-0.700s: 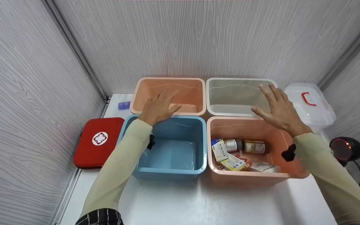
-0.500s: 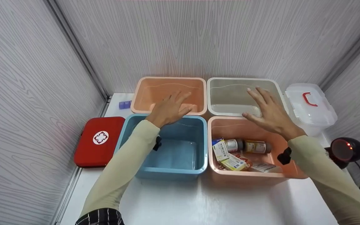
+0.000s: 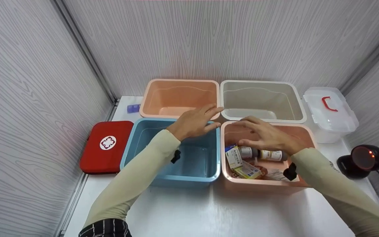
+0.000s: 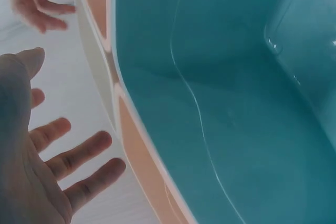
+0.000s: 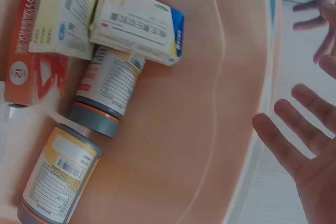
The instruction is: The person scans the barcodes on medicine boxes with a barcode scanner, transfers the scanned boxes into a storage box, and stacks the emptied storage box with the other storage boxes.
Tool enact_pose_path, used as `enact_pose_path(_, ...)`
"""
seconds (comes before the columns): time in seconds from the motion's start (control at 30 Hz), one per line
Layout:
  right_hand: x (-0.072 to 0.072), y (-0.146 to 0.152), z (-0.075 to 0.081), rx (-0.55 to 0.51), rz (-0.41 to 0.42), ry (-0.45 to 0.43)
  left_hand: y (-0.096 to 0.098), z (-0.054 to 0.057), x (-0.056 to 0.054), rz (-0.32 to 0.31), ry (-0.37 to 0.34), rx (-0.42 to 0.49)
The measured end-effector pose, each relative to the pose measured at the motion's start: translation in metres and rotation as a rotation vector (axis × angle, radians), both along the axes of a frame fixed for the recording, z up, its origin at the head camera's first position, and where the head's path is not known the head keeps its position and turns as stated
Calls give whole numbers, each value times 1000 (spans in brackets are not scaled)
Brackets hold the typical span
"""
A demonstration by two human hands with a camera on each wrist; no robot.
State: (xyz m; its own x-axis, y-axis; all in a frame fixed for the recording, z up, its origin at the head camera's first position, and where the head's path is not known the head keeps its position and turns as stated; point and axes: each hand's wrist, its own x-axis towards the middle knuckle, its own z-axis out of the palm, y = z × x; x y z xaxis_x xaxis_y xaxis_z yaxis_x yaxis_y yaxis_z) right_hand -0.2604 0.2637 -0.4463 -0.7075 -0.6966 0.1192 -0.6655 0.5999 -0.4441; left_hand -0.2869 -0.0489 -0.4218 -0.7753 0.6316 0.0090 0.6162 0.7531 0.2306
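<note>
My left hand (image 3: pixel 194 123) hovers above the back edge of the blue bin (image 3: pixel 184 179), palm down, fingers spread and holding nothing. Over the front orange bin (image 3: pixel 265 183) is my right hand (image 3: pixel 265 136), its fingers loosely bent and also without anything in them. Inside that orange bin lie two dark-capped bottles (image 5: pixel 60 174) and several medicine boxes. Among these are a white and blue box (image 5: pixel 137 23), a pale yellow box (image 5: pixel 65 17) and an orange-red box (image 5: pixel 22 66). The right wrist view shows both hands past the bin's rim, touching none of these things.
Behind stand another orange bin (image 3: pixel 179 95) and a grey bin (image 3: pixel 262 95). A red first-aid case (image 3: pixel 105 148) lies left, near a purple pill box (image 3: pixel 133 108). To the right are a clear lidded box (image 3: pixel 336 115) with a red handle and a black scanner-like device (image 3: pixel 362 159).
Both hands have come closer together: the left moved right, the right moved left and nearer to the body. The right fingers, spread before, are now more bent. The bins' contents look unchanged.
</note>
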Motion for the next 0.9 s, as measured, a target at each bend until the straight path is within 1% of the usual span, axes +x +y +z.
enact_pose_path(0.17, 1, -9, -13, 120, 77, -113, 9, -9, 7, -98, -45, -36)
enact_pose_path(0.3, -4, -13, -22, 165, 119, -193, 14, -15, 11, -180, -65, -95)
enact_pose_path(0.37, -8, -16, -26, 192, 130, -217, 16, -19, 13, -212, -59, -112)
enact_pose_path(0.47, -14, -24, -32, 268, 144, -257, 19, -24, 16, -268, -53, -137)
enact_pose_path(0.57, -18, -31, -41, 343, 146, -285, 23, -29, 18, -310, -74, -129)
enact_pose_path(0.6, -19, -34, -43, 365, 139, -296, 24, -31, 18, -320, -86, -119)
enact_pose_path(0.73, -21, -38, -51, 391, 101, -309, 27, -33, 17, -308, -136, -79)
enact_pose_path(0.83, -21, -39, -53, 382, 60, -332, 28, -33, 16, -298, -161, -63)
enact_pose_path(0.9, -21, -40, -51, 361, 48, -347, 27, -32, 16, -294, -167, -58)
